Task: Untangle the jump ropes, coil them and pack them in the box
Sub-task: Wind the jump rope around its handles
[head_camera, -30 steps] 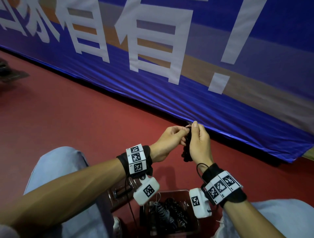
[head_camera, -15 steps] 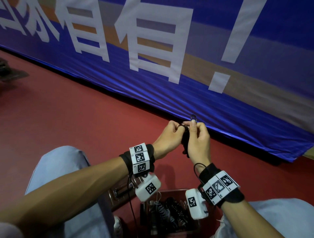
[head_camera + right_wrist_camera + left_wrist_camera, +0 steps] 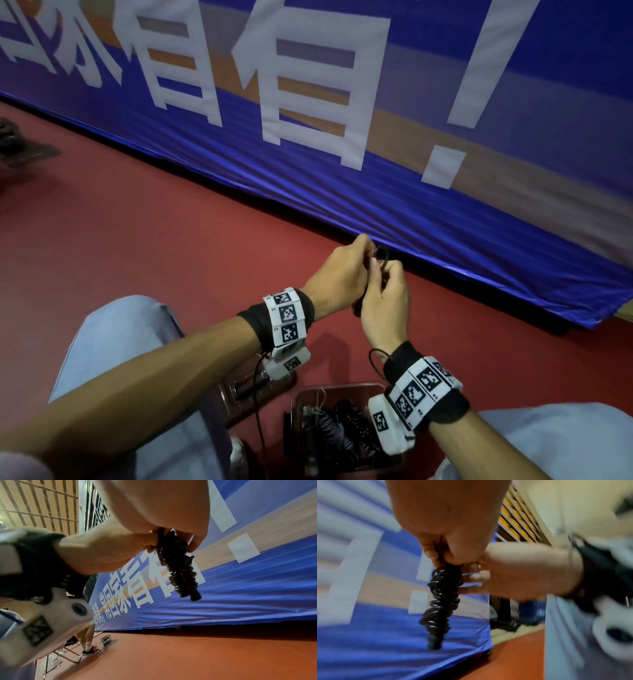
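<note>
A black jump rope (image 3: 441,601) is wound into a tight bundle and hangs upright between my two hands, one handle end (image 3: 195,596) sticking out at the bottom. My left hand (image 3: 366,255) grips the top of the bundle from the left. My right hand (image 3: 382,272) pinches it from the right, and a small loop of the rope (image 3: 381,254) pokes up above the fingers. The dark reddish box (image 3: 339,389) sits on the floor between my knees, below the hands, with coiled ropes (image 3: 346,431) inside.
A blue banner (image 3: 428,212) runs along the far side of the red floor (image 3: 154,240). My knees in light trousers flank the box. A brown lid-like piece (image 3: 246,390) lies left of it. Off to the side, a seated person's legs (image 3: 87,642) show beside a folding chair.
Both hands have risen a little with the bundle and closed in on its top. The right forefinger, straight a second ago, is now curled, and a small loop stands above the fingers.
</note>
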Motion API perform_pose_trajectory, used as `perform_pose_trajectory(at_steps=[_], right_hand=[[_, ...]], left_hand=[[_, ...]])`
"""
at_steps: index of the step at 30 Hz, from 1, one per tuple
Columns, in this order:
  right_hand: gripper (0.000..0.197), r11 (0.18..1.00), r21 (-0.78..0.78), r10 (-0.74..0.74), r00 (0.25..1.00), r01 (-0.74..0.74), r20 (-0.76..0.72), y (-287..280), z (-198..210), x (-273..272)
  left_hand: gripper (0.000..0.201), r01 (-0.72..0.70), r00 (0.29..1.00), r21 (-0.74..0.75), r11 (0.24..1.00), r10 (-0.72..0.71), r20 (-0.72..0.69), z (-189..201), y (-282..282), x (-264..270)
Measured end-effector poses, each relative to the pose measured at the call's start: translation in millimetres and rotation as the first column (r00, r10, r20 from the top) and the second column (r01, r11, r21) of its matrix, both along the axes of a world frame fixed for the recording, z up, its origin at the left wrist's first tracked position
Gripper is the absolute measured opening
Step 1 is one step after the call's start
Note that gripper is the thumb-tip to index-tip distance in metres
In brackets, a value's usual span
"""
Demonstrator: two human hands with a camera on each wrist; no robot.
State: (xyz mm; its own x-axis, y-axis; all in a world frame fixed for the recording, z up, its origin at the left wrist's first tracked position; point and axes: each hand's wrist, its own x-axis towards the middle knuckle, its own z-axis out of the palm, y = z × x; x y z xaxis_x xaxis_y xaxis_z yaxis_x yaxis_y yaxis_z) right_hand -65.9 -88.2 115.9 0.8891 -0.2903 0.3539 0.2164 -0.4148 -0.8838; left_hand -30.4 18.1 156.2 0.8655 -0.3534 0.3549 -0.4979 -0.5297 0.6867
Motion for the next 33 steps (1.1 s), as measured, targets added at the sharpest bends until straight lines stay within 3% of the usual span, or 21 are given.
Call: perform_pose_trajectory(at_steps=[3, 5, 9, 12, 15, 19, 21, 24, 31, 33], right_hand=[[0.026, 1.000, -0.006, 0.001, 1.000, -0.001, 0.011, -1.2, 1.6, 4.2], [0.024, 1.000, -0.004, 0.010, 0.999, -0.010, 0.039, -2.7, 4.5, 6.9], [0.024, 0.999, 0.026, -0.032, 0.997, 0.030, 0.067, -5.5, 10.5, 8.0], [0.025, 0.999, 0.024, -0.041, 0.998, 0.040, 0.056, -5.8, 9.8, 7.0], [0.029, 0.999, 0.002, -0.038, 0.999, 0.038, 0.036, -7.6, 6.9, 9.0], [0.032, 0.999, 0.005, -0.036, 0.998, 0.036, 0.041, -9.6, 11.2, 10.7], [0.033, 0.999, 0.024, -0.033, 0.998, 0.032, 0.045, -9.4, 14.9, 11.0], [0.034, 0.997, 0.068, -0.032, 0.998, 0.029, 0.045, -7.7, 18.9, 12.9], [0.048, 0.964, 0.264, -0.003, 1.000, 0.005, -0.007, -14.4, 44.6, 13.9], [0.050, 0.952, 0.306, 0.009, 1.000, 0.000, -0.026, -16.9, 50.7, 13.0]], left_hand=[[0.005, 0.039, 0.962, 0.206, 0.978, -0.092, 0.257, 1.9, 2.1, 2.9], [0.007, 0.012, 0.967, 0.144, 0.989, -0.049, 0.252, 1.5, 2.9, 5.0], [0.016, -0.164, 0.986, -0.223, 0.961, 0.167, -0.005, -2.4, -6.9, -2.6], [0.016, -0.369, 0.902, -0.326, 0.870, 0.251, -0.350, -4.5, -11.5, -2.3], [0.021, -0.402, 0.820, -0.402, 0.823, 0.128, -0.558, -1.1, -8.5, 3.0], [0.023, -0.364, 0.745, -0.513, 0.777, -0.088, -0.661, 3.8, -4.3, 5.4], [0.026, -0.389, 0.686, -0.593, 0.705, -0.208, -0.697, 2.1, -3.0, 6.4], [0.035, -0.423, 0.638, -0.709, 0.565, -0.370, -0.675, 0.6, -4.5, 4.8], [0.019, -0.171, 0.573, -0.837, 0.520, -0.639, -0.513, 9.7, -4.3, -3.5], [0.016, -0.171, 0.522, -0.856, 0.489, -0.691, -0.499, 13.4, -4.0, -4.1]])
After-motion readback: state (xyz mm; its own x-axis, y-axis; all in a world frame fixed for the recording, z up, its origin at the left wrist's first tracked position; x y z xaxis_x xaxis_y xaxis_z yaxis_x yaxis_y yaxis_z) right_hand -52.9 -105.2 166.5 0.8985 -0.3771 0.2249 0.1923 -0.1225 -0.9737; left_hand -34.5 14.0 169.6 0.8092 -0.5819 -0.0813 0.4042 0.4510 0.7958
